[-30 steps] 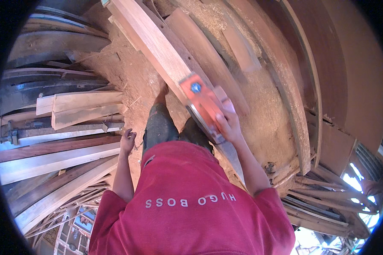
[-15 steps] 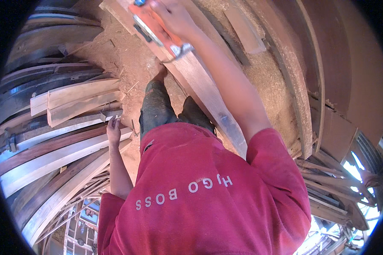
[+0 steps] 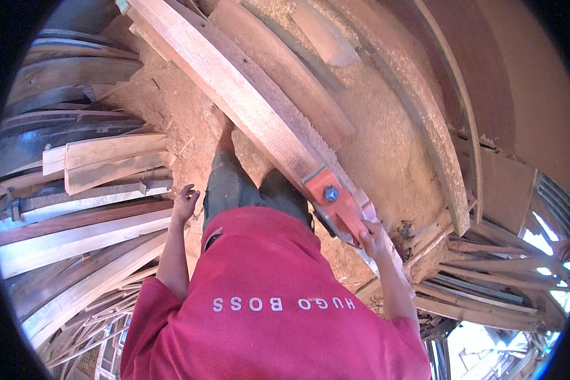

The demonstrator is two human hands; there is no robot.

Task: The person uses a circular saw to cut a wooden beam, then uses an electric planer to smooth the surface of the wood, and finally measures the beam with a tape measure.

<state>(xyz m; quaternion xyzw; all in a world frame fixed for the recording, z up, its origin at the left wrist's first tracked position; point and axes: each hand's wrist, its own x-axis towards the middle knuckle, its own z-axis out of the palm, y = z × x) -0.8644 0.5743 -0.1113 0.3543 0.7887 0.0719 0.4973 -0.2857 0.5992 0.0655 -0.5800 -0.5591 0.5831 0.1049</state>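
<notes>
My right hand [image 3: 374, 240] is wrapped round the rear handle of an orange electric hand planer [image 3: 337, 208] with a blue front knob. The planer rests on the upper face of a long wooden beam [image 3: 240, 104], close to the beam's near end at the right of my body. Rough, pale planing marks show on the beam. My left hand [image 3: 185, 203] hangs beside my left thigh, clear of the beam, its fingers loosely bent and apart with nothing in them.
Stacked boards and planks [image 3: 82, 231] fill the left side. Beyond the beam lie a thick plank [image 3: 285, 69] and a short wood block [image 3: 326, 37] on sawdust [image 3: 386, 152]. Large panels [image 3: 525, 82] lean at the far right, with more timber [image 3: 487, 285] below them.
My right hand has drawn the planer back along the beam, from its far part to near my right side. My left hand has shifted slightly to the right and down.
</notes>
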